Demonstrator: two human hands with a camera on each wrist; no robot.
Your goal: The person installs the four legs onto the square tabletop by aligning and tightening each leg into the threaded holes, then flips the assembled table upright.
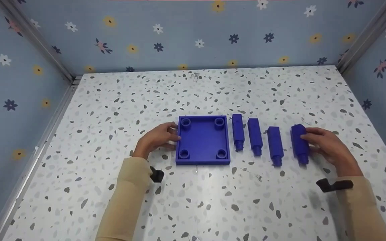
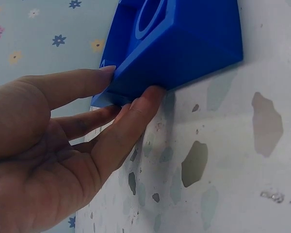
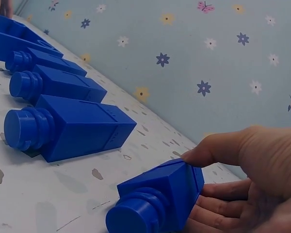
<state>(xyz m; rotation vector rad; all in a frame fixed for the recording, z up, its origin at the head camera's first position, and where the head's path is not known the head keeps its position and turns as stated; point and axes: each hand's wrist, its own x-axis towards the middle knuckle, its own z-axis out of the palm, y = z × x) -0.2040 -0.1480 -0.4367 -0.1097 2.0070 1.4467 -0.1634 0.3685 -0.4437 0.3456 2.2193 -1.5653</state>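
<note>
A square blue tray-like top [image 1: 203, 140] with a raised rim and a round socket in each corner lies on the table. My left hand [image 1: 159, 138] holds its left edge, thumb at the rim and fingers against the side, as the left wrist view [image 2: 63, 131] shows. To the right lie blue square legs with round ringed ends: one [image 1: 238, 130] beside the top, a second [image 1: 255, 135], a third [image 1: 275, 144]. The rightmost leg [image 1: 299, 142] is pinched by my right hand [image 1: 327, 145], thumb over it and fingers along its far side in the right wrist view [image 3: 157, 194].
The table [image 1: 139, 100] is white with grey specks. Flower-patterned blue walls [image 1: 193, 30] stand at the back and both sides, with metal frame strips [image 1: 42, 40] at the corners. Black straps [image 1: 333, 184] sit at both wrists.
</note>
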